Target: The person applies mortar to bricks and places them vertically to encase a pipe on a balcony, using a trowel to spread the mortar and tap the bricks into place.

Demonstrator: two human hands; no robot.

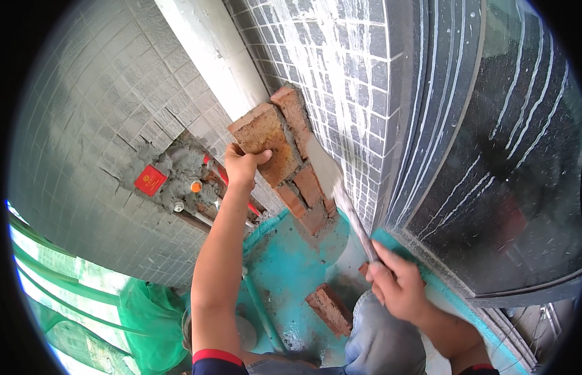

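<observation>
My left hand (243,166) grips the near side of a reddish-brown brick (261,132), its thumb pressed on the brick's broad face. That brick sits at the upper left of a small stack of bricks (308,187) beside a white pipe. My right hand (398,284) is closed round the pale, mortar-smeared handle of a trowel (324,161). The trowel's flat grey blade lies along the right side of the stack, close to the upper brick (291,112). Grey mortar shows in the joints between bricks.
The white pipe (212,53) slants down between tiled walls. At left, a red wall box (150,180) and pipe fittings (196,186) sit in rough mortar. A loose brick (330,309) lies on the green-coated floor (275,253). A dark glass panel (516,169) stands at right, green netting (150,319) at lower left.
</observation>
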